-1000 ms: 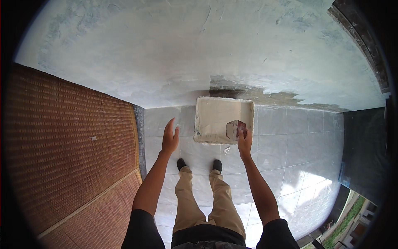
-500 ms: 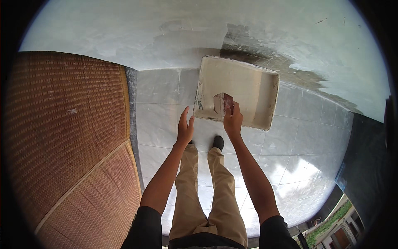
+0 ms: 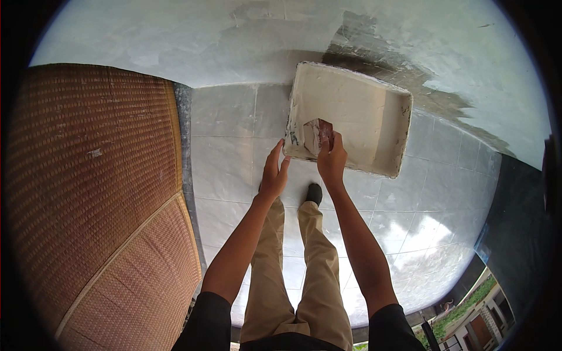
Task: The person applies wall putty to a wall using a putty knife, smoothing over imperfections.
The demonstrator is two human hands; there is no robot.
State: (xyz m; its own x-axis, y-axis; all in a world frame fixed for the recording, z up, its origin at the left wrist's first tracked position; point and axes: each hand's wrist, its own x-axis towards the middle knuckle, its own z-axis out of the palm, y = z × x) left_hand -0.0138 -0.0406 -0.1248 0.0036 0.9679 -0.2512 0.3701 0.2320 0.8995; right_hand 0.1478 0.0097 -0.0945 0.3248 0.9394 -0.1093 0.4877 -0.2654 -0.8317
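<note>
A rectangular, shallow tray (image 3: 393, 171) with a caked, pale rim holds smooth cream-coloured plaster. My right hand (image 3: 332, 162) grips a reddish-brown putty scraper (image 3: 325, 133) over the tray's near left part. Pale plaster coats the scraper's left side. At the tray's near left corner is my left hand (image 3: 273, 174), thumb and fingers apart, with nothing in it. Whether its fingertips touch the rim, I cannot tell.
Beyond the tray rises a pale wall (image 3: 193, 41) with a dark, rough patch (image 3: 374, 50). Grey tiles (image 3: 225, 164) cover the floor, and my dark shoe (image 3: 314, 193) shows below the tray. Woven brown matting (image 3: 105, 146) stands along the left.
My left hand has come up and right, close to the tray's corner. The tray sits higher and further right in view. The scraper, still in my right hand, is nearer the tray's left edge.
</note>
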